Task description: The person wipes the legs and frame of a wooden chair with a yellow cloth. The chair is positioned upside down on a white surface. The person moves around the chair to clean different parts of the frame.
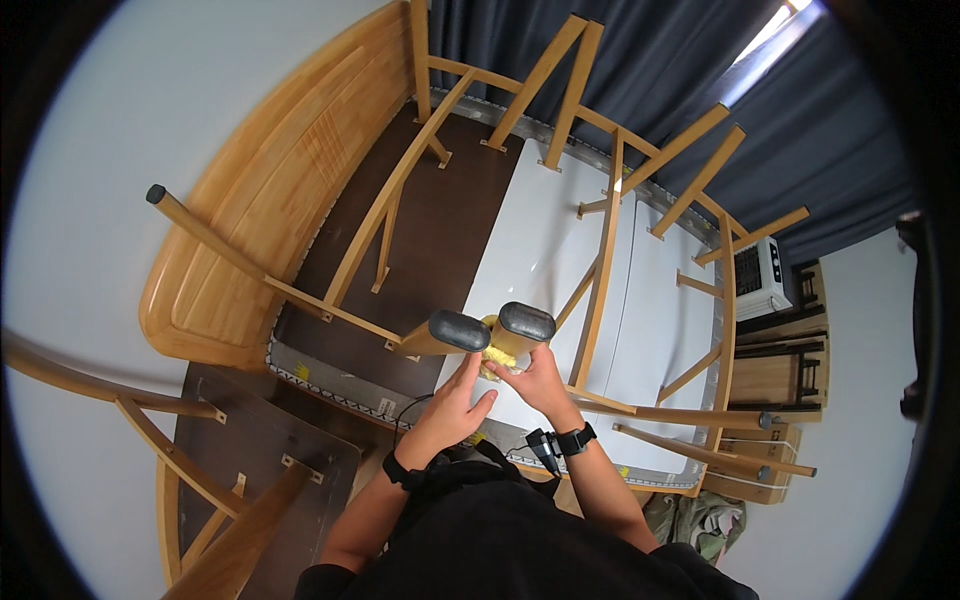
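Two wooden table legs with oval black end caps rise toward me, the left leg [422,341] tilted and the right leg [516,344] beside it. A fuzzy yellow cloth [498,357] is wedged between them, partly hidden behind the caps. My right hand [534,386] pinches the cloth at its lower end, thumb on it and fingers against the right leg. With its fingertips at the left leg's cap, next to the cloth, my left hand [450,411] has its thumb spread away and shows nothing in its grip.
Upturned tables with white [551,217] and dark brown [420,217] tops lie on a bed with a wooden headboard [262,195]. Their legs and stretchers [600,300] stick up around my hands. Another upturned dark table [277,427] stands at lower left. An air cooler [759,279] stands at right.
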`<act>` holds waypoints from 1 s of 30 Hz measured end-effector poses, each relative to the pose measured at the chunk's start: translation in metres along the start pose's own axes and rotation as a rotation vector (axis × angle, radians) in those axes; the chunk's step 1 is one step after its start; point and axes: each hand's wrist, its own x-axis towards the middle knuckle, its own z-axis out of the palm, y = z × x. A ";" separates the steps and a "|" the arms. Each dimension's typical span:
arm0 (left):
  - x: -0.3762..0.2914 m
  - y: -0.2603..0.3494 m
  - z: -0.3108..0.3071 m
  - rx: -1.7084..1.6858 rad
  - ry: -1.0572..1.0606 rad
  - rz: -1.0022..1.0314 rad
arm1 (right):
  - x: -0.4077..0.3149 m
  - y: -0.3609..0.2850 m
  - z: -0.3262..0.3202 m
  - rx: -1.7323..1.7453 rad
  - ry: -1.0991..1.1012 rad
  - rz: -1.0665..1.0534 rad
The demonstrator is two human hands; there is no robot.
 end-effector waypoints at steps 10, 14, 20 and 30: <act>0.000 0.003 -0.004 -0.050 -0.014 -0.014 | 0.000 0.000 -0.003 0.024 -0.032 0.020; 0.000 0.004 -0.003 -0.033 0.036 0.101 | 0.001 -0.014 -0.002 0.074 0.040 -0.028; 0.004 0.002 -0.001 -0.003 0.072 0.176 | 0.003 -0.030 -0.004 0.104 0.073 -0.066; 0.009 -0.005 0.004 -0.155 0.072 0.107 | 0.004 -0.027 -0.005 0.091 0.095 -0.086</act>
